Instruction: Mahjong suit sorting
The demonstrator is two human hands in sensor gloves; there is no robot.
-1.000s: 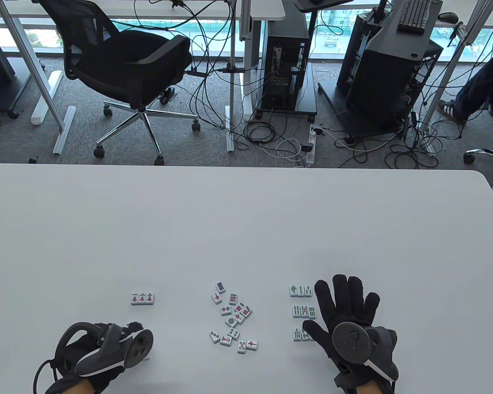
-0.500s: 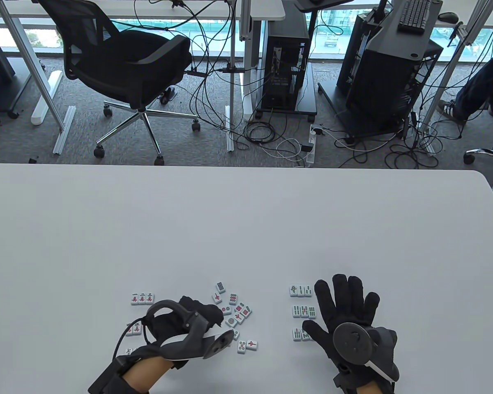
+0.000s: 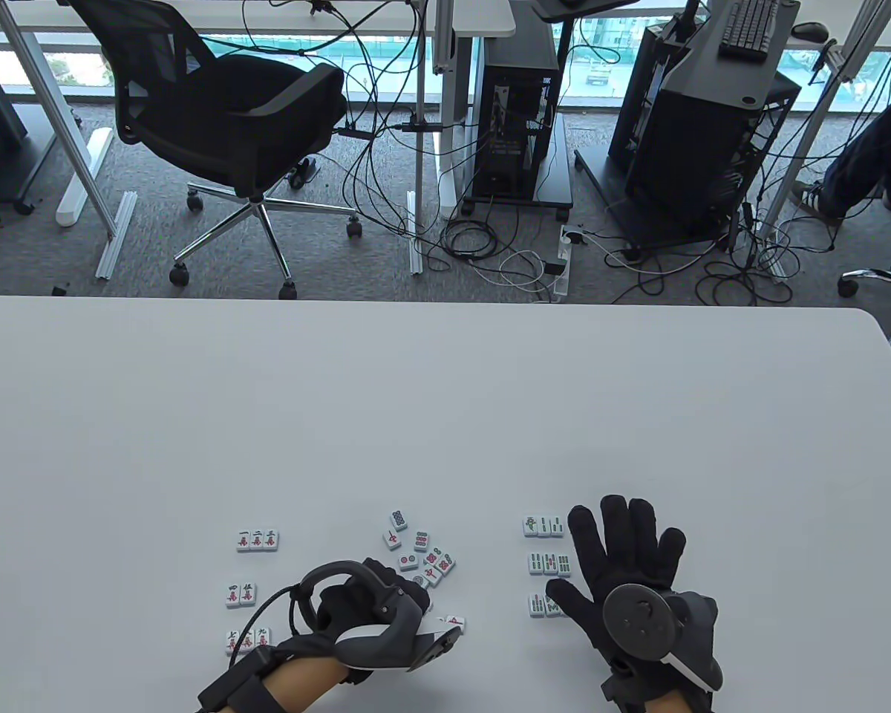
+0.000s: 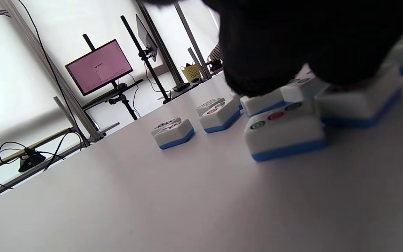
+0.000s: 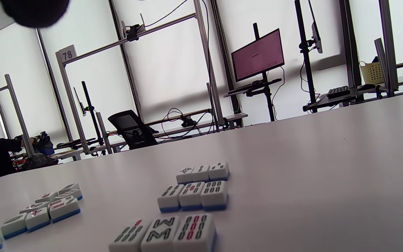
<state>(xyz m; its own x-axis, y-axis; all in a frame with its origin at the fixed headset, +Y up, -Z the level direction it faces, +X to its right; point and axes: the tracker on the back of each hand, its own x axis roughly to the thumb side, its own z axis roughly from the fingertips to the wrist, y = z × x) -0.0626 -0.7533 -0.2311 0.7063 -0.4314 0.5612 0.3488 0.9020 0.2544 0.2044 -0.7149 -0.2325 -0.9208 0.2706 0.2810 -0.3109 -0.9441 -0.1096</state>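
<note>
White desk (image 3: 445, 416) | my left hand (image 3: 371, 616) has crossed from the character tiles (image 3: 246, 594) into the mixed pile (image 3: 419, 557), its grip hidden there, cannot tell | right hand (image 3: 631, 572) stays flat, fingers spread, beside the bamboo rows (image 3: 546, 564) | characters now eight, next pick starting.

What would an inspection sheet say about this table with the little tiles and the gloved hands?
Surface: white table, bare beyond the tiles.
Job's things: character tiles in rows at left; bamboo tiles in three rows at right; unsorted tiles in the middle.
Clutter: nothing seen.
Grippers: left hand over the unsorted tiles, grip hidden; right hand flat, fingers spread, beside the bamboo tiles.
Cables: glove cable at the left wrist; tangled floor cables.
Surroundings: office chair, computer carts.
</note>
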